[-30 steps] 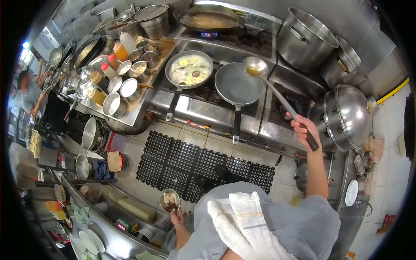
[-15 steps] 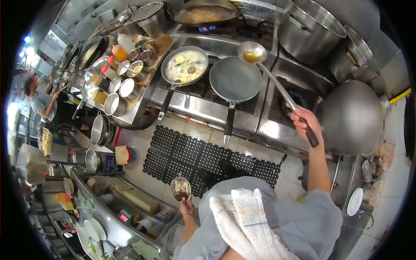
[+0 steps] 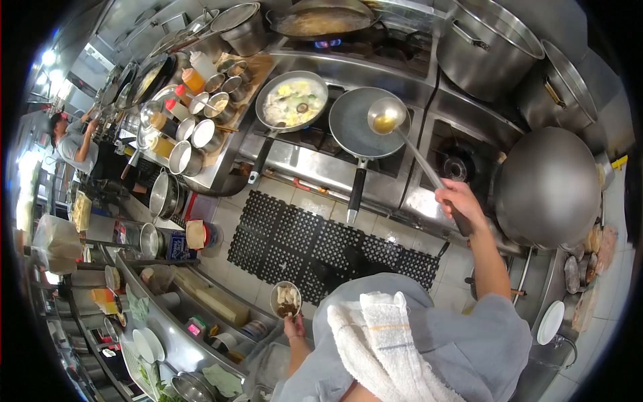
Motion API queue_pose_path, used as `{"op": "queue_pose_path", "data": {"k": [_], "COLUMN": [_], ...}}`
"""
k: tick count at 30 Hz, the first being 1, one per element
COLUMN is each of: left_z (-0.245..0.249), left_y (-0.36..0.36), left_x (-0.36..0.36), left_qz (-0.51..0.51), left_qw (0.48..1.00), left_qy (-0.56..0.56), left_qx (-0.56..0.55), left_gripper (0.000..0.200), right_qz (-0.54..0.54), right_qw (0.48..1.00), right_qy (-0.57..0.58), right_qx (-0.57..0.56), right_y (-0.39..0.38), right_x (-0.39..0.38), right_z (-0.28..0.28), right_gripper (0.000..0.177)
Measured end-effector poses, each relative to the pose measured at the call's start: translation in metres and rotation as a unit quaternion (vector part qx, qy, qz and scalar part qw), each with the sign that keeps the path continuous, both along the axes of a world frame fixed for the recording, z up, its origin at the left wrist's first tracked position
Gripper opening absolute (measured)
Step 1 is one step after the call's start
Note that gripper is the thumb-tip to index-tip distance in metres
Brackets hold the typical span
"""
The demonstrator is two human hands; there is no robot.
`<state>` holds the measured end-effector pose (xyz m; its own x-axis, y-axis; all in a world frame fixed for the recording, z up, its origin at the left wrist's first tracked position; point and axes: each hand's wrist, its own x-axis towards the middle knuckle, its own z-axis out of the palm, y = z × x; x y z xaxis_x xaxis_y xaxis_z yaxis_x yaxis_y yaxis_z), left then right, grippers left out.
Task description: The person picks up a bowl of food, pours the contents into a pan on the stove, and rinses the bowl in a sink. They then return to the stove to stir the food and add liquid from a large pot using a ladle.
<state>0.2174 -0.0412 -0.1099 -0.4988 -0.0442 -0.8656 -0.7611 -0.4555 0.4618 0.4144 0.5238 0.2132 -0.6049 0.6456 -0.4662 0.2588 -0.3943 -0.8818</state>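
Note:
My right hand [image 3: 459,203] is wrapped round the dark handle of a long steel ladle [image 3: 386,116]. A little yellow oil-like liquid lies in the ladle's bowl, which is over the right side of a grey frying pan [image 3: 358,127]. That pan looks bare inside, and its black handle points towards me. Low on my left, my left hand [image 3: 293,325] grips a small bowl [image 3: 286,299] with pale pieces and something dark brown in it. Beside the grey pan, a second frying pan [image 3: 293,102] holds pale liquid with yellow, green and brown pieces.
A wok [image 3: 549,187] rests bottom-up at the right, below large stock pots [image 3: 492,47]. Sauce bottles [image 3: 193,80] and small metal pots crowd the left counter. Behind, a wide pan [image 3: 325,23] sits near a blue flame. A black mat [image 3: 288,241] covers the floor; another person [image 3: 77,144] stands far left.
The ladle has moved down and slightly left, from the grey pan's upper right rim to over its inside. My left hand still holds the bowl. The whole view has shifted slightly.

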Motion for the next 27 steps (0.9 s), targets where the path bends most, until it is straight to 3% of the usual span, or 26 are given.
{"op": "queue_pose_path", "data": {"k": [1,2,5,6,9,10,13,19,27], "left_z": [0.001,0.003,0.014,0.012,0.006,0.006,0.006,0.023,-0.003], "left_y": [0.002,0.002,0.005,0.003,0.0,0.001,0.006,0.025,0.012], "left_x": [0.0,0.001,0.004,0.005,0.005,0.005,0.003,-0.003,-0.019], "left_qz": [0.001,0.001,-0.009,-0.013,-0.016,-0.017,-0.024,-0.041,-0.082], "left_qw": [1.0,1.0,0.999,0.999,1.0,1.0,0.999,0.998,0.996], "left_qy": [-0.003,-0.006,-0.005,-0.002,0.012,0.009,-0.005,-0.001,-0.012], "left_qx": [-0.014,-0.029,-0.048,-0.049,-0.018,-0.016,-0.03,-0.052,-0.025], "left_gripper": [0.034,0.035,0.035,0.035,0.034,0.034,0.034,0.036,0.039], "right_qz": [0.011,0.011,0.01,0.023,-0.052,-0.069,-0.056,-0.04,-0.048], "right_qw": [0.999,0.997,0.956,0.918,0.926,0.949,0.899,0.908,0.906], "right_qy": [-0.022,-0.055,-0.146,-0.17,-0.118,-0.117,-0.113,-0.139,-0.14], "right_qx": [0.021,0.045,0.253,0.357,0.353,0.283,0.42,0.393,0.397], "right_y": [0.0,0.002,-0.009,-0.011,-0.037,-0.047,-0.045,-0.048,-0.057], "right_x": [-0.003,-0.006,-0.012,-0.011,-0.007,-0.011,-0.007,0.002,0.008], "right_z": [-0.004,-0.01,-0.03,-0.037,-0.046,-0.038,-0.065,-0.069,-0.07], "right_gripper": [0.022,0.031,0.048,0.06,0.06,0.061,0.062,0.058,0.057]}}
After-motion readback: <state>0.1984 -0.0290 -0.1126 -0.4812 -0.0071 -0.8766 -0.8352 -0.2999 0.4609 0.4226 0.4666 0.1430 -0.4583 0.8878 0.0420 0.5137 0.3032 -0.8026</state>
